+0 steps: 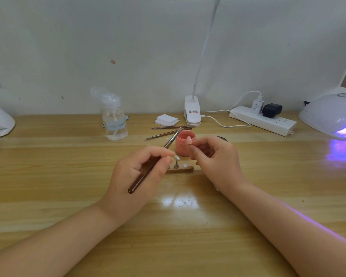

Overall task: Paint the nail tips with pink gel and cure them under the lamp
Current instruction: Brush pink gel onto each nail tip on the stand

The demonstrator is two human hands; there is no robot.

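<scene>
The nail tip (188, 140), already pink, is pinched upright between the thumb and forefinger of the right hand (214, 156), raised just in front of the open pink gel pot (185, 143) so that the two overlap in the view. The left hand (142, 168) has its fingers curled round a dark brush (154, 162), whose bristle end points up and away toward the pot rim while the handle butt slopes back over the knuckles; the bristles stand near the tip but apart from it. Below and between the hands a small wooden stand (185, 169) lies on the table (48, 176), with a clear, seemingly unpainted tip on a peg (176, 161) just beside the left fingertips and a bare round pad to its right. I judge the painting of this one tip to be at or near its end, and the step in hand to be a check of the coat or a last touch. The curing lamp (332, 114) glows violet at the far right edge, well apart from both hands. The next move, as I read it, calls for carrying the tip to that lamp without smearing the wet gel, so the pinch must stay on the tip's bare base or its holder, which is too small to make out here.
</scene>
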